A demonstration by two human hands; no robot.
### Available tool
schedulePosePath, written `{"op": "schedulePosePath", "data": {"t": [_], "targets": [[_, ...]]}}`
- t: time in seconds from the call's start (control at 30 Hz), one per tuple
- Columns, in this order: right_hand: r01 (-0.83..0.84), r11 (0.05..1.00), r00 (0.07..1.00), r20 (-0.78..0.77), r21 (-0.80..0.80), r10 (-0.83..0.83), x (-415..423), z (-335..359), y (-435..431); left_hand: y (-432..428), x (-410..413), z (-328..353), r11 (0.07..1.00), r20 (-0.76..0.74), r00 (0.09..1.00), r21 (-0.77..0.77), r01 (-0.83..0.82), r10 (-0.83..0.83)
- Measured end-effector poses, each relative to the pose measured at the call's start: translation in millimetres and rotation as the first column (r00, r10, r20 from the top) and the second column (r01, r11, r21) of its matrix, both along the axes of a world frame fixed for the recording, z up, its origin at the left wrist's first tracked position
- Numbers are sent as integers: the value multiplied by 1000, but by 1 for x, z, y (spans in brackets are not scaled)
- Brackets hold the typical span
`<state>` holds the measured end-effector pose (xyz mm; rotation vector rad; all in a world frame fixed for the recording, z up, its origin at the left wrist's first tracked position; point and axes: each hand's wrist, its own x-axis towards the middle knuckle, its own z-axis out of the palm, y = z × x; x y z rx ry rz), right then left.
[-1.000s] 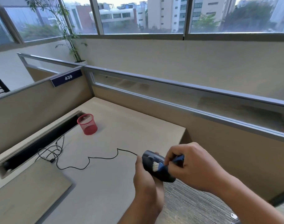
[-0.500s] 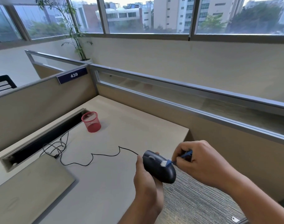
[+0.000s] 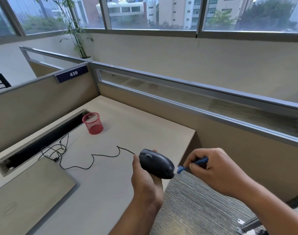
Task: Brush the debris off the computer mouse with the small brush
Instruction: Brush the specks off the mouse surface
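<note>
Left hand (image 3: 145,182) grips dark oval plastic computer mouse (image 3: 155,164) past the desk's (image 3: 111,184) right edge; right hand (image 3: 214,168) pinches small blue-handled brush (image 3: 192,165) at its near end.

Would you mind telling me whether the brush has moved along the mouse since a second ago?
Yes. The brush has slid from beside the scroll wheel to the mouse rear edge, toward the right hand.
</note>
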<state>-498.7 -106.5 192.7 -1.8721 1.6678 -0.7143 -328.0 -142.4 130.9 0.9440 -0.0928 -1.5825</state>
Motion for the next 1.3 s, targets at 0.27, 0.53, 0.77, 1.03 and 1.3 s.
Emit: {"op": "schedulePosePath", "data": {"t": [0.27, 0.53, 0.77, 1.03, 1.3], "targets": [[-117, 974, 993, -44, -195, 111, 45, 14, -14, 3, -15, -4, 992, 24, 992, -4, 126, -126], [32, 986, 999, -17, -163, -35, 1, -7, 7, -4, 1, -2, 1000, 21, 1000, 16, -9, 9], [-11, 985, 994, 107, -173, 30, 30, 4, -15, 5, -16, -1, 995, 55, 994, 8, 99, -99], [-68, 996, 995, -65, 53, 71, -2, 6, 3, 6, -11, -4, 997, 75, 995, 55, 55, -59], [-7, 1000, 990, 142, 17, 5, 12, 14, -35, 14, -25, -5, 979, 49, 979, 61, 194, -197]]}}
